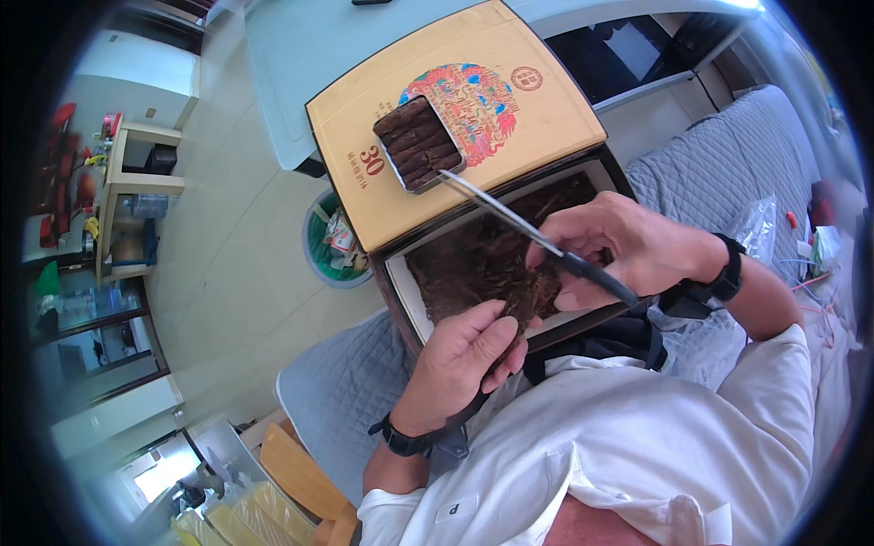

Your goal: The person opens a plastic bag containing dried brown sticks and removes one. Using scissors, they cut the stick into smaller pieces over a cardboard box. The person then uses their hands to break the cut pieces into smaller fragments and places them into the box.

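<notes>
My left hand [469, 359] is closed round a crumpled piece of dark brown dried leaf [521, 305]. Opposite it, my right hand [605, 246] has a long, thin metal tool with a black handle [583, 266] lodged in its fingers; whether it is a knife or tweezers I cannot tell. The fingertips of that hand are close to the leaf. The silver tip points toward a metal tin [421, 189] packed with dark brown rolled pieces [417, 141]. Below both hands, more dark leaf [455, 264] lies in an open, pale-lined box [398, 273].
Under the tin lies the box's yellow printed lid [355, 118], resting on a pale table [282, 100]. A bin with a green liner [335, 259] stands on the floor to the left. Grey quilted seating [728, 155] and clear plastic bags [706, 346] are on the right.
</notes>
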The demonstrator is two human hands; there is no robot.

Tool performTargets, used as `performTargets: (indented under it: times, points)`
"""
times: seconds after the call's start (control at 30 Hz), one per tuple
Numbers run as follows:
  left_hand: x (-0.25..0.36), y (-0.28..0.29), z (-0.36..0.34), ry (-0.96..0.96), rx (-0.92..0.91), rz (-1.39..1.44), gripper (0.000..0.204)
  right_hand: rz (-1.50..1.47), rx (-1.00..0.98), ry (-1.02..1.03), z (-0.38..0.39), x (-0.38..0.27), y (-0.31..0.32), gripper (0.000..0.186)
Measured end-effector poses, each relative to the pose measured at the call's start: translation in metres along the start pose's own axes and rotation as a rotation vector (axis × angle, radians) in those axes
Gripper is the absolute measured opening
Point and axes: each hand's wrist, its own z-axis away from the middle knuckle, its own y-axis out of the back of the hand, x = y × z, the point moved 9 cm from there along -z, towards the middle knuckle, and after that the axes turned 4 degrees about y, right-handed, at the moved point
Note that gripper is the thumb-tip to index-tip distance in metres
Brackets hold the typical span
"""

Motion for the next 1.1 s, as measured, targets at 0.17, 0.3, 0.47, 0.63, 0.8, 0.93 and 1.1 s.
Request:
performTargets:
  times: [0.17, 0.3, 0.47, 0.63, 0.8, 0.93, 1.1]
  points:
    - [-0.004, 0.029, 0.01, -0.074, 0.218, 0.179, 0.037, 0.251, -0.091, -0.254, 0.015, 0.001, 0.004, 0.038]
    - [-0.005, 0.036, 0.01, -0.132, 0.265, 0.287, 0.035, 0.329, -0.191, -0.206, 0.015, 0.007, -0.009, 0.036]
    - [-0.012, 0.034, 0.003, -0.101, 0.288, 0.267, 0.026, 0.426, -0.283, -0.237, 0.006, 0.011, -0.026, 0.037]
    - [-0.016, 0.032, -0.003, -0.1, 0.274, 0.234, 0.022, 0.443, -0.275, -0.2, 0.0, 0.014, -0.029, 0.039]
    - [-0.015, 0.031, -0.005, -0.079, 0.286, 0.18, 0.022, 0.415, -0.281, -0.262, -0.002, 0.016, -0.027, 0.039]
    - [-0.015, 0.03, -0.006, -0.054, 0.306, 0.172, 0.022, 0.42, -0.264, -0.238, 0.0, 0.023, -0.026, 0.037]
    - [-0.014, 0.03, -0.008, -0.051, 0.319, 0.173, 0.022, 0.397, -0.235, -0.262, 0.0, 0.022, -0.024, 0.037]
